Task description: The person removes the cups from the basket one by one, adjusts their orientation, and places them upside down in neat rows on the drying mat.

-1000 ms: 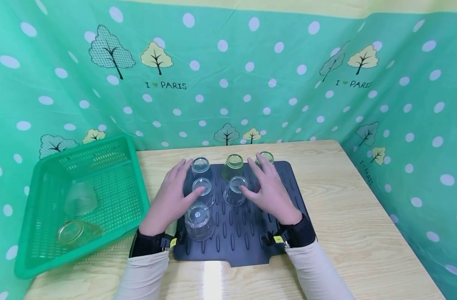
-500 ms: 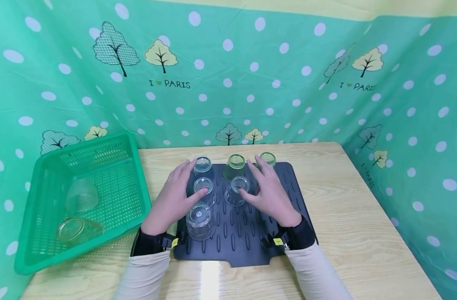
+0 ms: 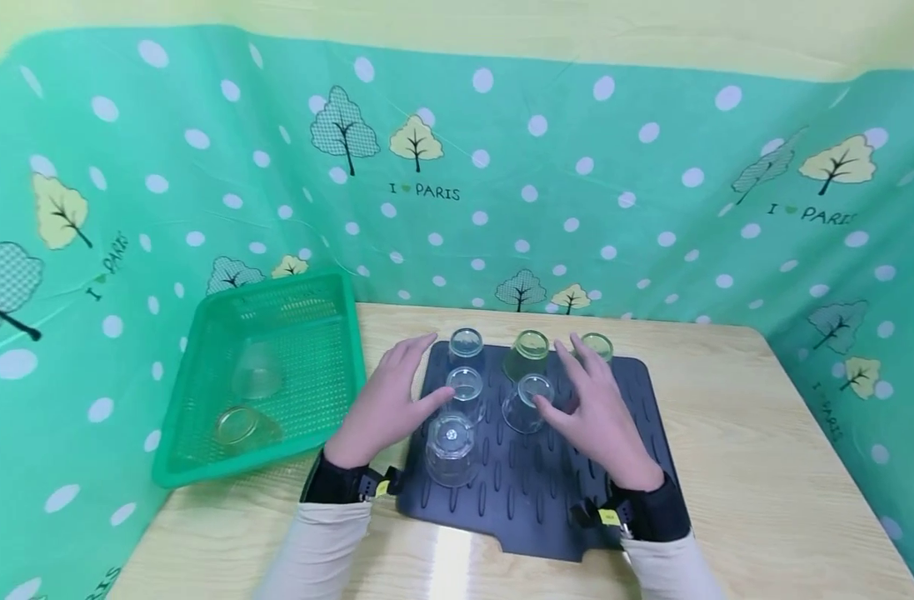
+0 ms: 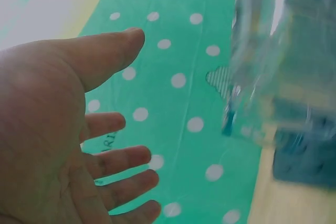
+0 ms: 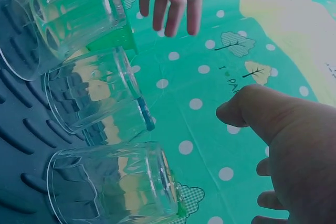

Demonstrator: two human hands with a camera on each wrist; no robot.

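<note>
Both hands lie spread, fingers straight, on the black ribbed rubber mat (image 3: 576,500): left hand (image 3: 385,408) touching the middle-left clear upturned glass (image 3: 466,392), right hand (image 3: 599,417) touching the centre clear upturned glass (image 3: 527,402). Left stands a green plastic basket (image 3: 202,454).

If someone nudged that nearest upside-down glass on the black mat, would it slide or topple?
The nearest glass is clear and smooth, so probably slippery and breakable. It stands rim-down, wide end on the ribbed mat, so it would likely catch on the ribs rather than slide, and might tip if pushed high.
</note>
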